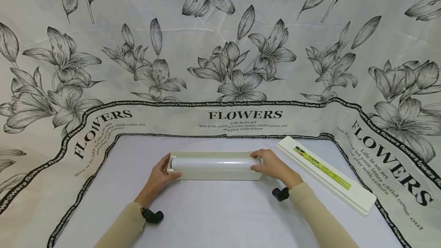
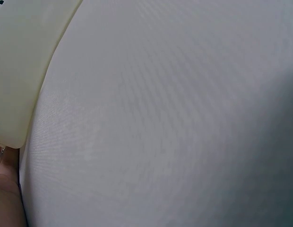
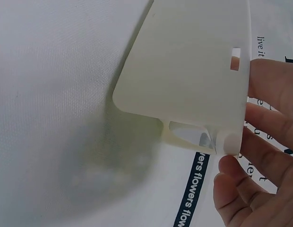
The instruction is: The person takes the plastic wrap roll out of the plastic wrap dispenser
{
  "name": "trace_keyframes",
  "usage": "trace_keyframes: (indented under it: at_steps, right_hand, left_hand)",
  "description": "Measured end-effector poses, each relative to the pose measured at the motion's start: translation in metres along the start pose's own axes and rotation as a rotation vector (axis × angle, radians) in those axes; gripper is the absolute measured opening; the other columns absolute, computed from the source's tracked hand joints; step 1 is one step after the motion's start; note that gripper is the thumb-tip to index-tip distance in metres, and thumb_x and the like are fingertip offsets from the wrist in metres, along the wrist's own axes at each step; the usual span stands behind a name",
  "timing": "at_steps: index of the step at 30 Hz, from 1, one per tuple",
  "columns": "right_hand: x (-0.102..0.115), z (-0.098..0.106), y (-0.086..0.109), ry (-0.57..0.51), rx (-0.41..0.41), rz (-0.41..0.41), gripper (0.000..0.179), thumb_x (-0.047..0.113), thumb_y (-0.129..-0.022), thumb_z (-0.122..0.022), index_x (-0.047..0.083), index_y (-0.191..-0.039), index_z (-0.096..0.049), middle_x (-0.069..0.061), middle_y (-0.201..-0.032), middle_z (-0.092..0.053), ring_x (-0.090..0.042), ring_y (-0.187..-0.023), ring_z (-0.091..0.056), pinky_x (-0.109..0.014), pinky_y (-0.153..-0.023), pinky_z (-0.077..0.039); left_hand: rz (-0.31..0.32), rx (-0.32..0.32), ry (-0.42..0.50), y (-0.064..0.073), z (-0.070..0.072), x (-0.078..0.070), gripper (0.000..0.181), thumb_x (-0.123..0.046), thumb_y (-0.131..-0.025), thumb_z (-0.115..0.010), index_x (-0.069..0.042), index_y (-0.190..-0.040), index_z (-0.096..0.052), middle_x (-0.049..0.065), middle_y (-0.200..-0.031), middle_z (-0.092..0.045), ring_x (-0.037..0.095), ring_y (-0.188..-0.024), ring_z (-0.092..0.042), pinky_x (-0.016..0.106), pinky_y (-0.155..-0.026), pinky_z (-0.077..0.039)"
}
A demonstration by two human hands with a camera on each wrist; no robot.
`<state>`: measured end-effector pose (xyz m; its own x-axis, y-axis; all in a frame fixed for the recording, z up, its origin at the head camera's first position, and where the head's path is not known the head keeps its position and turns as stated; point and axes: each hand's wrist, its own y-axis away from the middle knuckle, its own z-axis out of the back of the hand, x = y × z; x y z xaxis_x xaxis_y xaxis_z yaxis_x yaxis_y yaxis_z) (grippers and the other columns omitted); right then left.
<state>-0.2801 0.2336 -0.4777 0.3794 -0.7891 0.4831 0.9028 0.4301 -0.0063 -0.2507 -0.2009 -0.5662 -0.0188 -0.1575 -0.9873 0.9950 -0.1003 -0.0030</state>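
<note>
**Both Hands on a Long Box (image 1: 218,175) With a White Roll Inside**

The open-topped, off-white box lies crosswise on the white-covered table (image 1: 213,213), in front of the person. A shiny white roll (image 1: 213,163) lies lengthwise inside it, nearly spanning the interior.

The left hand (image 1: 160,175) grips the box at its left end, thumb over the front corner, fingers around the side. The right hand (image 1: 272,165) has its grip curled about the roll's right end, thumb toward the front and fingers toward the back; whether it also presses the box there is hard to tell. The right wrist view shows a small rectangular slot (image 3: 235,59) in the box wall and the fingertips just beside the box's end.

Off to the right, well apart from the box, a long white lid (image 1: 325,173) lies slantwise on the table, a yellow-green label (image 1: 337,179) along its top. Beige sleeves (image 1: 122,225) cover both forearms, and a black device sits at each wrist. Behind the table hangs a cloth (image 1: 227,30) printed with lilies and the word "FLOWERS".
</note>
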Motion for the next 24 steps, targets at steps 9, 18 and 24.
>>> trace_keyframes:
  at_steps: [9,18,24]
  right_hand:
    - [0.000,-0.002,-0.004,-0.028,0.030,0.001,0.046,0.019,-0.089,-0.081,-0.004,-0.127,-0.068,-0.022,-0.131,-0.068,-0.040,-0.124,-0.062,-0.054,-0.106,-0.050]
    - [-0.004,-0.005,-0.008,-0.011,0.053,0.027,0.048,0.015,-0.087,-0.083,-0.007,-0.127,-0.067,-0.026,-0.132,-0.065,-0.043,-0.124,-0.061,-0.054,-0.105,-0.050]
    - [-0.008,-0.006,-0.011,0.019,0.079,0.057,0.050,0.012,-0.087,-0.082,-0.009,-0.129,-0.065,-0.028,-0.135,-0.064,-0.044,-0.126,-0.060,-0.055,-0.106,-0.049]
  left_hand:
    - [0.004,0.001,0.012,0.001,0.000,0.000,0.098,-0.010,-0.082,-0.086,-0.012,-0.162,-0.029,0.015,-0.162,-0.039,0.033,-0.148,-0.041,0.010,-0.097,-0.046]
    - [0.008,0.002,0.026,0.001,-0.001,-0.001,0.099,-0.008,-0.082,-0.086,-0.011,-0.162,-0.029,0.014,-0.162,-0.039,0.033,-0.149,-0.040,0.013,-0.099,-0.047]
    - [0.008,0.001,0.027,0.000,-0.001,0.000,0.099,-0.009,-0.082,-0.086,-0.011,-0.163,-0.028,0.014,-0.162,-0.038,0.033,-0.149,-0.039,0.013,-0.098,-0.047]
